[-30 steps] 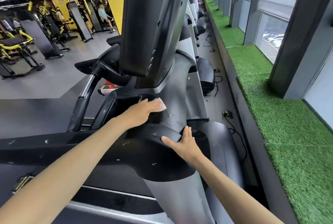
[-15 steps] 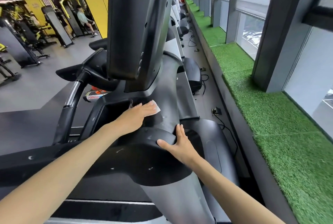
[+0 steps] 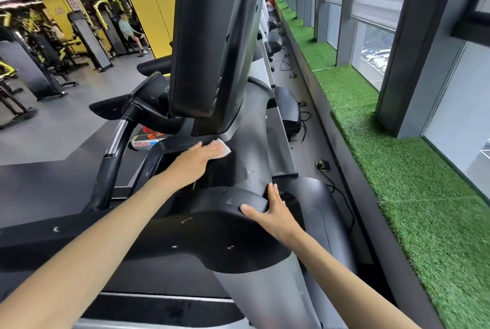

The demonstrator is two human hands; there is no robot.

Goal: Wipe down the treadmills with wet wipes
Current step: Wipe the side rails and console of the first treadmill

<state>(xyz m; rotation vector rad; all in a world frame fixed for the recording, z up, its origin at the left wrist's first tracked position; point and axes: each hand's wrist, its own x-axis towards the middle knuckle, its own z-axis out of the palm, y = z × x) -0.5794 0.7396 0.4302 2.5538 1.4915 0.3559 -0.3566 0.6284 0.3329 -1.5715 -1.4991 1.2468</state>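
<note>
Mid-wipe on the treadmill (image 3: pixel 225 238): left hand (image 3: pixel 195 163) lies flat, fingers together, pressing the white wipe (image 3: pixel 222 149) onto smooth matte black plastic under the screen (image 3: pixel 209 37). The wipe pokes out at its 1 o'clock. Right hand (image 3: pixel 275 216), at 5 o'clock, rests spread on the rounded, scuffed rim. Next up, I'd guess, is sweeping down the curved shell.

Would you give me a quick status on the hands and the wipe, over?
Left hand flat on wipe, pressing it to treadmill under screen. Right hand open, resting on rail. Nothing in the way.
</note>
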